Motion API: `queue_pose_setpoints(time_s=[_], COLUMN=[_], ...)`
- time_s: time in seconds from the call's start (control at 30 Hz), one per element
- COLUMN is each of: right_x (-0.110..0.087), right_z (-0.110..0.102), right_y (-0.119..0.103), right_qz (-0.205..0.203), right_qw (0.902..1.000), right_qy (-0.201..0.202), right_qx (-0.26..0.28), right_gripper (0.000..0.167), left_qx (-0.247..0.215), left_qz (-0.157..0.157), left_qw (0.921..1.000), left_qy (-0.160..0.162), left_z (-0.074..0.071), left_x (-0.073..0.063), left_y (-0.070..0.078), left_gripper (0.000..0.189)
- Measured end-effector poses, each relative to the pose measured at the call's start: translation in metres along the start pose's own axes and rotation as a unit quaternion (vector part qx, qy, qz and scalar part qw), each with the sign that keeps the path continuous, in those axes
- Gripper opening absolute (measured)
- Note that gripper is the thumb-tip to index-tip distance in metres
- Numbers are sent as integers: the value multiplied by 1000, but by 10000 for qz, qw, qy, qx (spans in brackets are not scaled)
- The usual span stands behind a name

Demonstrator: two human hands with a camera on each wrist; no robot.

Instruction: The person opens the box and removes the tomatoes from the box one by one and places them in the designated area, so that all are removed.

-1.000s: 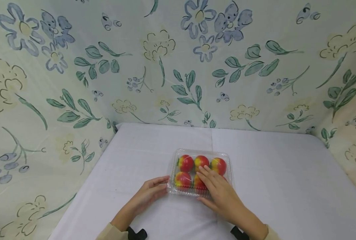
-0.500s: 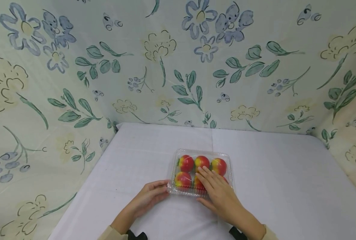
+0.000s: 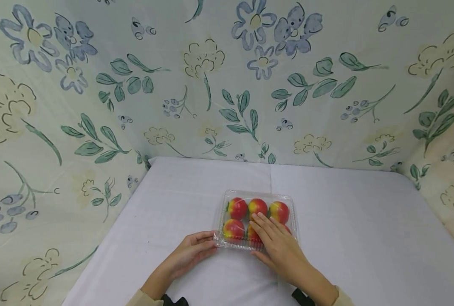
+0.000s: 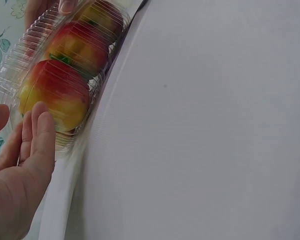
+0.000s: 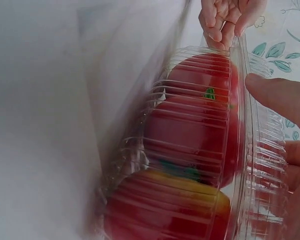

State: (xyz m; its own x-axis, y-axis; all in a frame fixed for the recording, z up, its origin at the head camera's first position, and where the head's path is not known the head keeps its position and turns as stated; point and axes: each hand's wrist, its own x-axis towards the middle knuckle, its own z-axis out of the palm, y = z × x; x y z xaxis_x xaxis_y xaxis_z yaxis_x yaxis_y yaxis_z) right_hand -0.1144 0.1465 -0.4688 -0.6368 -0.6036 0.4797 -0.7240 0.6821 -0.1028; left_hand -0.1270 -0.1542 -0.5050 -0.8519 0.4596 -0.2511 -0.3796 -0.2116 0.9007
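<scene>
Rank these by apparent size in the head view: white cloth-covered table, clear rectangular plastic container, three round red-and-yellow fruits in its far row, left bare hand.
1. Table
2. Container
3. Left hand
4. Far-row fruits: they look alike, so unranked among themselves

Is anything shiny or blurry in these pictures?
Head view: pale glare on the clear plastic box; right wrist view: bright streaks on the box's ridges, the white cloth blurred at left; left wrist view: dimmer, the cloth looking grey.
</scene>
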Motion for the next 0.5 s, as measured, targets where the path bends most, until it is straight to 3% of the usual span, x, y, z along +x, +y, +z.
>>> queue_pose_setpoints(time_s=[0.13, 0.33, 0.5], right_x=[1, 3, 3], right_z=[1, 0, 0], right_y=[0, -1, -1], right_qz=[-112, -245, -303], right_qw=[9998, 9993, 9992], right_qy=[146, 244, 154], right_qx=[-49, -125, -214], right_gripper=[67, 74, 64], left_qx=[26, -21, -109], left_qz=[19, 2, -2], left_qw=[10000, 10000, 9999], left_qy=[-16, 14, 20], left_z=[2, 3, 2], left_x=[-1, -1, 0], left_y=[1, 1, 0], left_gripper=[51, 50, 49])
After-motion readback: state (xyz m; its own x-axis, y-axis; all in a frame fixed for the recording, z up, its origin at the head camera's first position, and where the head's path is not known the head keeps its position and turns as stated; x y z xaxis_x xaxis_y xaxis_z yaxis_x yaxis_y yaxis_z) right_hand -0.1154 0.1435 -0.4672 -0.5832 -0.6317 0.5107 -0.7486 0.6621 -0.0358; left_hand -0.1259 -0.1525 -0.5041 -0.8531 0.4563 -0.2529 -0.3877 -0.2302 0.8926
